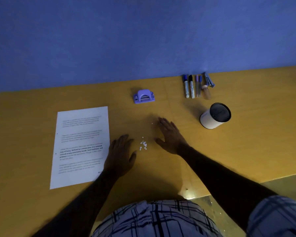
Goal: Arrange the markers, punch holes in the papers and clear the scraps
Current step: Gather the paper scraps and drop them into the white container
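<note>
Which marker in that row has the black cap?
The second marker from the left; the marker beside it, leftmost in the row, has a blue cap.

Both hands lie flat and open on the yellow tabletop (246, 134), palms down, with a small heap of white paper scraps (143, 145) between them. The left hand (120, 155) sits just beside the right edge of a printed sheet of paper (80, 146), its wrist crossing the sheet's lower corner. The right hand (171, 135) is spread a little farther forward, and one stray scrap (152, 123) lies near its fingertips. Beyond the hands stands a purple hole punch (144, 96). To the right, a row of markers (189, 87) and pens lies side by side against the blue wall (126, 40), and a white cup with a dark inside (215, 115) stands near them.
</note>
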Action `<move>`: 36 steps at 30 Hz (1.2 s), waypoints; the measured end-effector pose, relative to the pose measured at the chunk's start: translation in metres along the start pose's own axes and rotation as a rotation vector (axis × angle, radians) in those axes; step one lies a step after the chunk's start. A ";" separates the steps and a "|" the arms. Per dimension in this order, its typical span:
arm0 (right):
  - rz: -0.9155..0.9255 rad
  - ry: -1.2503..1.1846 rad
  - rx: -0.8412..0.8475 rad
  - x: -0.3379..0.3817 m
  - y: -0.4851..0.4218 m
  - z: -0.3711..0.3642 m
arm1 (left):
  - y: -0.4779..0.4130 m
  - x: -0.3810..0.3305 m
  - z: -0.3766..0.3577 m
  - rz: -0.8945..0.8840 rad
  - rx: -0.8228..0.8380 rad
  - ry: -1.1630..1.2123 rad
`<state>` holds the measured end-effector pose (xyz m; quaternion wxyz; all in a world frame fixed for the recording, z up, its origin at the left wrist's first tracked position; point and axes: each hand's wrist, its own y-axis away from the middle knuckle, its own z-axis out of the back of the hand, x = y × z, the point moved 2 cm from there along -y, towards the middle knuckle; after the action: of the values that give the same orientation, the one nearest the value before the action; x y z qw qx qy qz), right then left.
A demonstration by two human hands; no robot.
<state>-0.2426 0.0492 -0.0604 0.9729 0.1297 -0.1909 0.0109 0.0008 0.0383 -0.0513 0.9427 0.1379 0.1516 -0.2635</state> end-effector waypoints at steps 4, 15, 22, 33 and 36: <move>-0.107 0.078 -0.008 -0.005 -0.019 -0.007 | 0.002 0.004 0.000 -0.011 0.012 -0.025; 0.130 0.200 0.022 0.029 0.008 -0.042 | 0.014 0.013 0.001 -0.017 0.005 -0.077; 0.224 0.240 -0.016 0.036 0.039 -0.063 | 0.014 0.008 -0.003 -0.065 -0.007 -0.091; 0.147 0.234 0.027 0.037 0.011 -0.044 | 0.009 0.018 -0.004 -0.089 -0.016 -0.123; 0.206 0.260 0.014 0.034 0.021 -0.049 | 0.006 0.020 -0.007 -0.088 -0.015 -0.144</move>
<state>-0.1945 0.0809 -0.0865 0.9823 0.1135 -0.0754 0.1286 0.0185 0.0363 -0.0635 0.9396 0.1046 0.0912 -0.3129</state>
